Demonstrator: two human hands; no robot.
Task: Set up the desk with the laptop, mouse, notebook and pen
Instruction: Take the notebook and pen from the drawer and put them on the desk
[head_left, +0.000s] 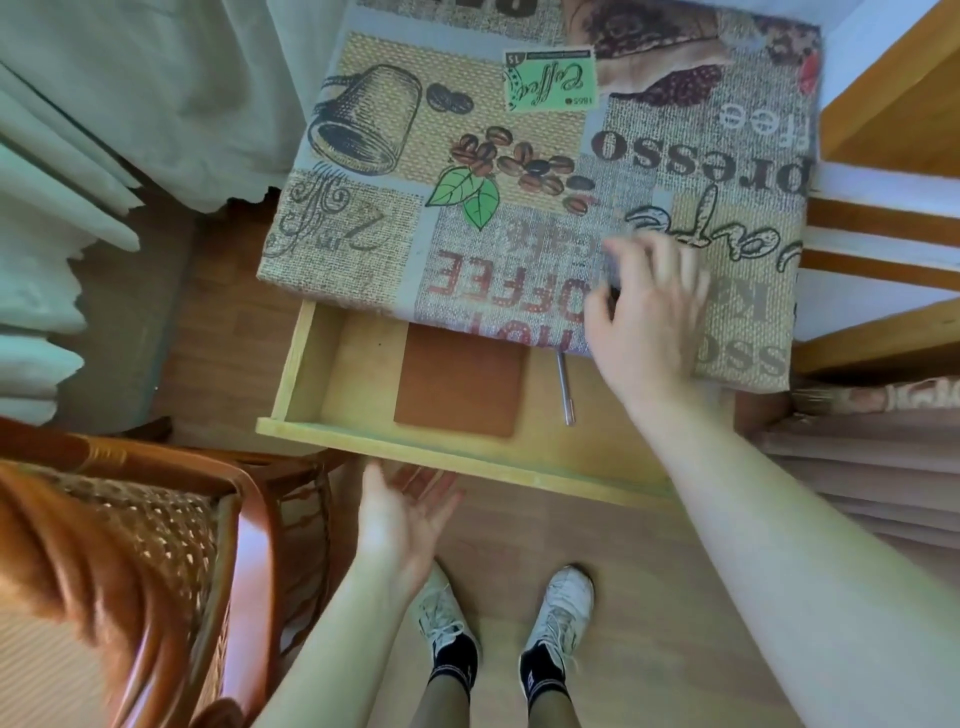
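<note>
The desk (519, 104) is covered with a coffee-print cloth, and its drawer (322, 364) is pulled out toward me. Inside the drawer a brown notebook (460, 382) lies flat, with a silver pen (565, 389) just to its right. My right hand (649, 317) hovers over the desk's front right part, above the drawer. It is motion-blurred with its fingers curled down, and a small dark patch shows under them. My left hand (402, 512) is open, palm up, just below the drawer's front board. No laptop or mouse is in view.
A wicker chair (156, 545) stands at the lower left, close to the drawer's corner. Pale curtains (78, 182) hang on the left. Wooden shelving (883, 234) stands on the right. My feet in white trainers (561, 608) stand on the wooden floor below the drawer.
</note>
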